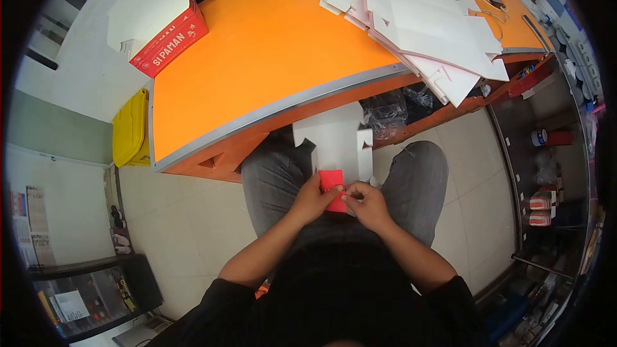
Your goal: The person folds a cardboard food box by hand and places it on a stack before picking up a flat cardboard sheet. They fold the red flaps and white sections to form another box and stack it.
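Note:
I sit at an orange counter (270, 51) and hold a flat cardboard box blank (334, 141) over my lap. It is white on the side facing me, with one red flap (331, 181) folded up near my fingers. My left hand (313, 199) pinches the red flap from the left. From the right, my right hand (365, 204) pinches the same flap, fingertips touching the left hand's. The blank's far end reaches under the counter's edge.
A stack of white flat box blanks (424, 19) lies on the counter's right part. Folded red-and-white boxes marked SIPAMAN (164, 22) stand at its left end. A yellow container (130, 130) is on the floor left. Shelves with small goods (546, 173) run along the right.

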`<state>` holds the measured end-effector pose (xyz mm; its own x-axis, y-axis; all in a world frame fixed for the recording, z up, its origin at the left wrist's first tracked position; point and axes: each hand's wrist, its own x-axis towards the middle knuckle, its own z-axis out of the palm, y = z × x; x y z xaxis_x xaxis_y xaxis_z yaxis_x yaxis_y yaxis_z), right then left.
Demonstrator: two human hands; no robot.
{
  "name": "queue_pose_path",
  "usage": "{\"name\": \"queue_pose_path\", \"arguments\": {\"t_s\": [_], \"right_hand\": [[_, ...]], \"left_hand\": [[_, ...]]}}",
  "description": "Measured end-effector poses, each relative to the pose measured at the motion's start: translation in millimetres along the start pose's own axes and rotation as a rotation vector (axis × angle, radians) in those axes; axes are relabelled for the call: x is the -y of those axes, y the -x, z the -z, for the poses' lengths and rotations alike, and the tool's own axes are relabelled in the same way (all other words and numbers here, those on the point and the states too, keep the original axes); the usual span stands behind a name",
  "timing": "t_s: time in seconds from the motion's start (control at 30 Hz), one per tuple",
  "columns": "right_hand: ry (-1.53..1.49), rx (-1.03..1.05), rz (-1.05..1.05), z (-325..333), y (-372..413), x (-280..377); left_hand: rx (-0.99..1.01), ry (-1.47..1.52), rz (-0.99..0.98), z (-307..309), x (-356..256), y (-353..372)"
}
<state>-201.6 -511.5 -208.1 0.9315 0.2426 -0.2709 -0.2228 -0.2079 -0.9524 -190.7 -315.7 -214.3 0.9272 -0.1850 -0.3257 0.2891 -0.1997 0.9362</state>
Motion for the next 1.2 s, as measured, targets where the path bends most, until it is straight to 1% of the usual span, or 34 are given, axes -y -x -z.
{"name": "queue_pose_path", "arguments": {"t_s": [0.07,0.13,0.23,0.27,0.37,0.43,0.47,0.53,0.57,0.63,0.67,0.73,0.83,0.93,1.03,1.13,1.2], "right_hand": [[0.011,0.0,-0.039,-0.5,-1.4,2.3],[0.02,-0.026,-0.054,-0.5,-6.6,-3.9],[-0.328,0.031,0.008,-3.2,-15.8,-29.8],[-0.335,0.052,-0.007,-2.8,-17.3,-36.2],[-0.394,0.101,-0.075,1.3,-21.8,-32.8],[-0.482,0.12,-0.158,7.2,-21.1,-10.9],[-0.453,0.138,-0.135,8.7,-23.1,-12.9],[-0.396,0.172,-0.094,11.0,-25.2,-15.9],[-0.364,0.072,-0.042,10.9,-26.1,-17.1],[-0.298,-0.125,0.063,12.2,-27.1,-4.0],[-0.378,-0.158,0.048,19.5,-28.3,3.0],[-0.54,-0.229,0.016,38.7,-32.7,21.0],[-0.31,-0.256,0.069,45.5,-38.7,24.3],[-0.261,-0.259,0.161,39.4,-43.2,23.0],[0.015,-0.272,0.179,36.6,-41.6,27.6],[0.267,-0.378,0.371,31.0,-41.5,41.7],[0.282,-0.395,0.429,27.2,-42.1,41.2]], "left_hand": [[0.043,-0.072,0.046,-1.8,-2.1,1.1],[0.029,-0.066,-0.015,-5.5,-11.3,6.4],[0.04,-0.133,-0.132,-7.3,-4.4,6.1],[0.049,-0.169,-0.177,-6.9,0.7,4.7],[0.05,-0.122,-0.152,-5.8,2.5,1.9],[0.033,-0.169,-0.179,-4.9,-0.1,0.3],[0.023,-0.192,-0.192,-4.5,-1.5,-0.3],[-0.003,-0.201,-0.152,-5.9,-4.4,0.3],[-0.016,-0.206,-0.133,-6.1,-5.0,0.3],[-0.115,-0.387,-0.233,-6.3,2.6,-0.2],[-0.164,-0.477,-0.282,-7.1,6.4,-0.2],[-0.158,-0.557,-0.299,-5.4,-1.1,2.8],[-0.152,-0.605,-0.311,-7.2,-13.8,6.5],[-0.177,-0.568,-0.311,-6.7,-18.2,4.0],[-0.212,-0.505,-0.311,-5.3,-21.9,2.9],[-0.218,-0.399,-0.28,-6.6,-29.6,2.1],[-0.229,-0.358,-0.263,-9.1,-32.1,0.7]]}}
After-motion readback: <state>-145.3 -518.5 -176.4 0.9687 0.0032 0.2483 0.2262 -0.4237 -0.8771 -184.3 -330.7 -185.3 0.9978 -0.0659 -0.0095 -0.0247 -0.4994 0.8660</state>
